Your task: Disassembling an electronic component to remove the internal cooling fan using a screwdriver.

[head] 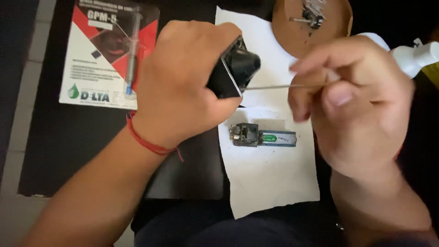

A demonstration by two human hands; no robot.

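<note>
Head view: a black housing (235, 68) is clamped in the left hand (183, 82) above the white paper (270, 178). A thin rod (274, 86), pinched in the right hand (361, 96) fingers, is held at the housing's edge. Probing appears in hand; a steady, aligned push is judged necessary next.

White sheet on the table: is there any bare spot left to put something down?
Yes: the white sheet is bare below the small green-and-grey part. Above it is crowded: left hand with black piece, right hand with thin rod.
</note>
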